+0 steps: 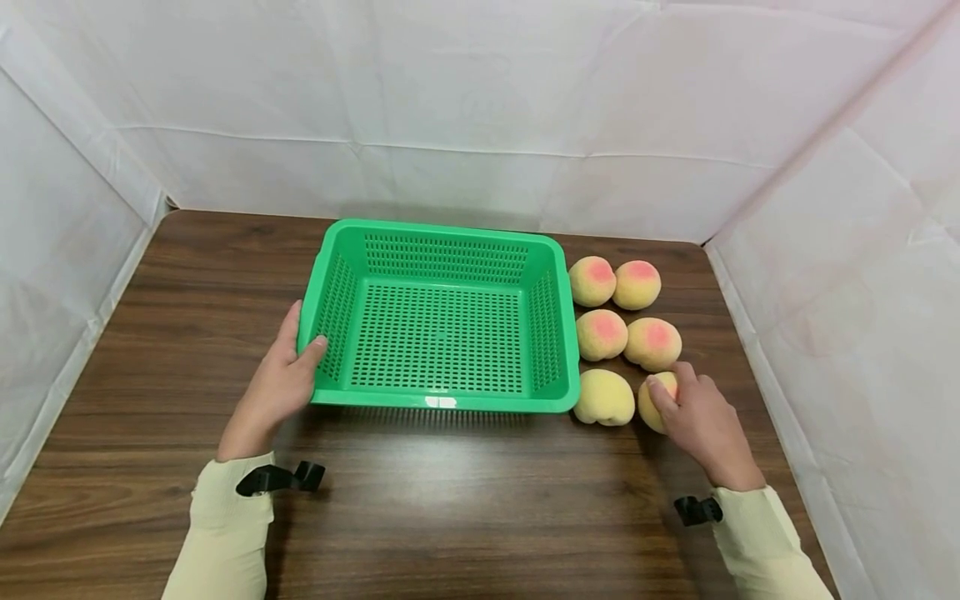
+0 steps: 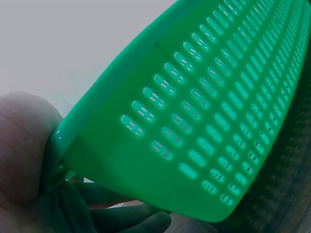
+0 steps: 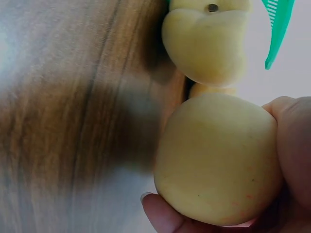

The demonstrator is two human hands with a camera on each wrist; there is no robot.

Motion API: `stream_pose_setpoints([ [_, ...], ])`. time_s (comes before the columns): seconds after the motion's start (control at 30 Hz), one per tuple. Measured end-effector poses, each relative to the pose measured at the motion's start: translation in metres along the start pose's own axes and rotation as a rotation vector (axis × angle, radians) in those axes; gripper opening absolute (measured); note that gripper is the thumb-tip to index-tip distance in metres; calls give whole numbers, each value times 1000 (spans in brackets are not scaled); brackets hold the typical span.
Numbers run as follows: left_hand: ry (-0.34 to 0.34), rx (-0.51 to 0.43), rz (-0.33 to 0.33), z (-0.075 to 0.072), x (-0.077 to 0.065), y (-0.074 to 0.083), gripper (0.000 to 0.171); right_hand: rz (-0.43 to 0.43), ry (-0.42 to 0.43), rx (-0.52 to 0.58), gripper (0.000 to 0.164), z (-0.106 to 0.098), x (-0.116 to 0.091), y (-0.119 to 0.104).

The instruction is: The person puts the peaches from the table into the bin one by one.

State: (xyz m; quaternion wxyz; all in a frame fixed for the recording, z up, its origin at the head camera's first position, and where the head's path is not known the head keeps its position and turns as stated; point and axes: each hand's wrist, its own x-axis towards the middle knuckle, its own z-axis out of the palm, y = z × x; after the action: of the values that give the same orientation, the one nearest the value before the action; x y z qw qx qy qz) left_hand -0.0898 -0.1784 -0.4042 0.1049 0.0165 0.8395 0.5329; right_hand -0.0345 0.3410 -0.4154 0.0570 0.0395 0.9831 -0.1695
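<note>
Peaches [image 1: 602,335] crowd green basket [image 1: 517,403]

Head: left hand [image 1: 273,385] pinches basket's left rim; right hand [image 1: 703,421] grips front-right peach [image 1: 657,407], another peach [image 1: 603,398] between it and basket; white sheets [image 1: 480,108] edge wooden table [image 1: 465,508]; left wrist: slotted wall [image 2: 112,160]; right wrist: held peach, neighbour beyond.

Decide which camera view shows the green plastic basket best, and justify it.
The head view: it frames the green plastic basket entirely, from above, the left hand covering a bit of rim. The left wrist view crops it to slotted wall and rim; the right wrist view catches only a small piece at upper right.
</note>
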Motion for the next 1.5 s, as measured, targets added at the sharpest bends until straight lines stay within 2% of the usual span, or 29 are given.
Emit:
stream_pose_setpoints([
  [0.7, -6, -10, 3, 1, 1, -1, 64, 4, 27, -24, 61, -25, -6, -5],
  [1.5, -15, 0, -15, -2, 0, 0, 64, -71, 117, -32, 49, -49, -10, -16],
])
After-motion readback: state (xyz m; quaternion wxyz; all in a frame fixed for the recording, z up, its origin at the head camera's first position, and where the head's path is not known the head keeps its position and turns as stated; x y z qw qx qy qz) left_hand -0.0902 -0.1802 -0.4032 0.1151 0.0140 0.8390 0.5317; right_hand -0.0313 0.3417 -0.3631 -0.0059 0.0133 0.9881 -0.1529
